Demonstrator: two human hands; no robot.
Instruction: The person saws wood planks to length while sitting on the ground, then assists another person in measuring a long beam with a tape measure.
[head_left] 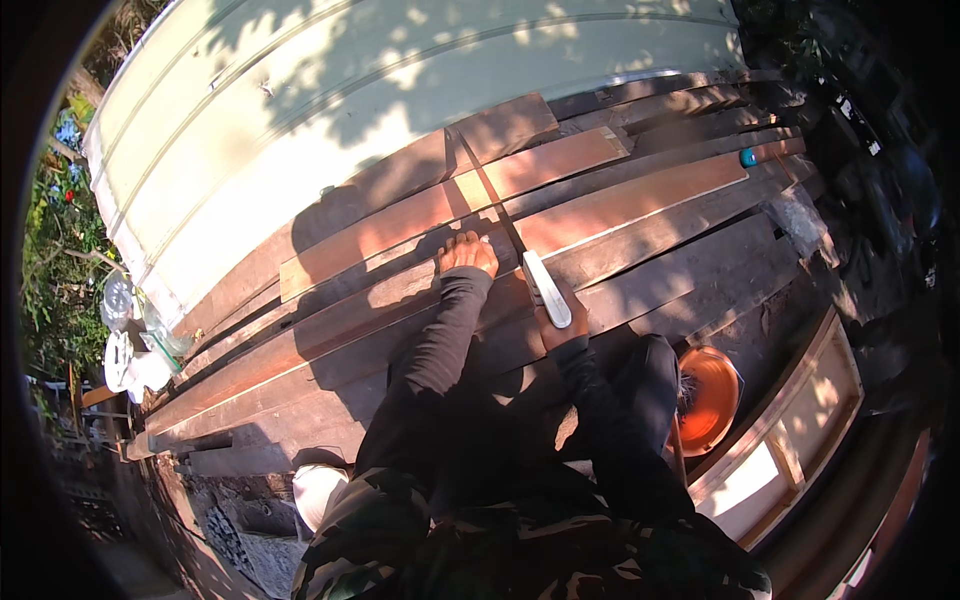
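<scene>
My left hand (467, 255) presses on a wooden plank (400, 290) with its fingers resting along the top, just left of a handsaw. My right hand (555, 318) grips the white handle (545, 288) of that saw, whose long dark blade (485, 185) reaches forward and up to the left across the boards. Another reddish plank (630, 200) lies to the right of the blade, and a lighter board (350, 260) runs just beyond my left hand. The blade's cutting edge is too small to make out against the wood.
A pale ribbed panel (330, 90) spans the back. An orange tub (715, 400) with thin items inside and a wooden frame (830, 370) are at lower right. White bags (135, 365) lie at left, beside plants. A teal object (748, 158) sits on the right boards.
</scene>
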